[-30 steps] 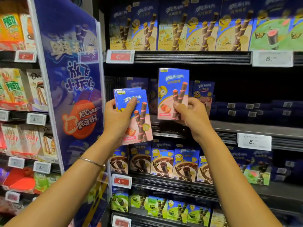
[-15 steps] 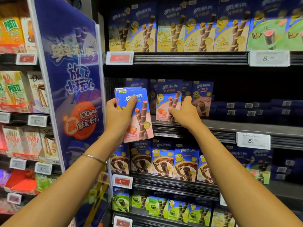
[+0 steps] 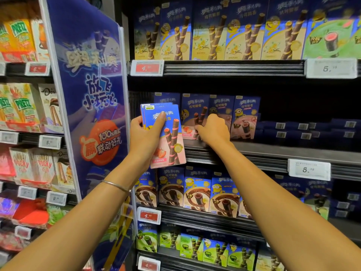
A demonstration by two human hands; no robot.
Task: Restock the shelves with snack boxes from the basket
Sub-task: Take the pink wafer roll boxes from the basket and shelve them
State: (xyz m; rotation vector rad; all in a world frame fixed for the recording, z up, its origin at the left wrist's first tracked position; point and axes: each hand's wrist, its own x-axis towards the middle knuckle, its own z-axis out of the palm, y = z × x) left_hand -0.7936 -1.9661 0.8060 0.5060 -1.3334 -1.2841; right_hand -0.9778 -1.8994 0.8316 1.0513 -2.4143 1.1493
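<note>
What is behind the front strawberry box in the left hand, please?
Behind the front box, the blue edges of more boxes show at its top left, all held by the left hand. Their faces are covered, so the flavour and exact number cannot be told.

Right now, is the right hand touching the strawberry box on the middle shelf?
Touching. In the head view, fingers of the right hand curl against the strawberry box standing on the shelf.

1. Right of the blue promo panel (image 3: 91, 114): two hands, left hand (image 3: 145, 137) and right hand (image 3: 214, 130).
2. In the left hand: at least two held boxes (image 3: 172, 139).
3. Farther right of the panel: four upright shelf boxes (image 3: 245, 116).
4. Right of the panel: three red price tags (image 3: 146, 67), two white price tags (image 3: 331, 68).
</note>
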